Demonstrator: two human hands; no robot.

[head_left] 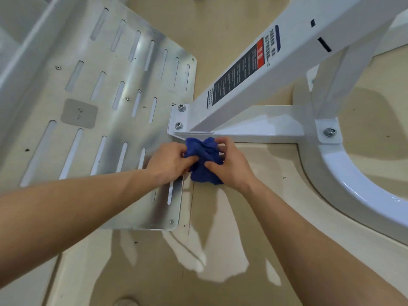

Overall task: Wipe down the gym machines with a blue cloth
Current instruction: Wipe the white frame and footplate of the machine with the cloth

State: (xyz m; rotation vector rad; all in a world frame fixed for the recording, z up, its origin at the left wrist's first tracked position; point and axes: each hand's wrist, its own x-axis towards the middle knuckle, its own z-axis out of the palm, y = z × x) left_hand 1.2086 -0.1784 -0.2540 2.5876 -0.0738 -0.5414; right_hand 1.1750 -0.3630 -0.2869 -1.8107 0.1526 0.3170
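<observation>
Bunches the blue cloth (pixel 204 161) in 2 hands at the foot of the gym machine.

Grips the cloth from both sides: left hand (pixel 171 161) with fingers curled into its left edge, right hand (pixel 231 166) with thumb and fingers clamped on its right. Holds it wadded just below the white base crossbar (pixel 254 131), near the 2 bolts (pixel 181 108) and beside the slotted metal footplate (pixel 110 96); cannot tell whether it touches the floor. Looks like regathering rather than wiping. Risks skipping the joint and bolt heads by wiping with so tight a wad, snagging fabric on a bolt or the plate's corner, and picking up floor grit that scratches the paint.
</observation>
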